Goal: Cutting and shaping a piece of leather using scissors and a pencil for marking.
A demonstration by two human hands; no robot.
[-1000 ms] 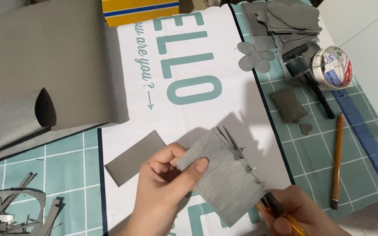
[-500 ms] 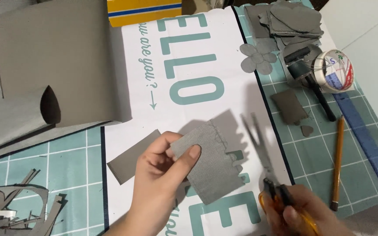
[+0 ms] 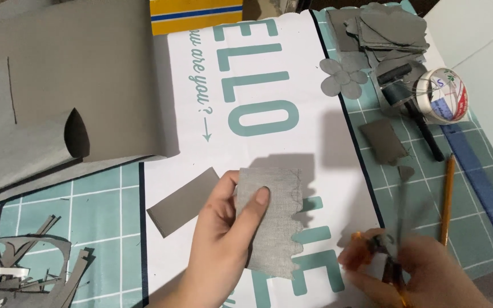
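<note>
the felt piece (image 3: 272,225) in the left hand (image 3: 223,239) is grey with a fine woven grid texture. the strip (image 3: 182,201) beside it is darker grey-brown. the sheet (image 3: 258,114) under them is white with teal lettering and a dark edge line. the mat (image 3: 104,228) is teal green with a white grid. the big felt roll (image 3: 58,85) is plain grey, as are the scraps (image 3: 24,268), the flower cutout (image 3: 343,78) and the stack (image 3: 383,28). the box (image 3: 195,11) is yellow with a blue and white stripe. the tape (image 3: 443,96) is white. the pencil (image 3: 447,199) is orange-brown. the ruler (image 3: 486,188) is blue. the scissors (image 3: 392,256) in the right hand (image 3: 412,276) have orange handles.
</note>
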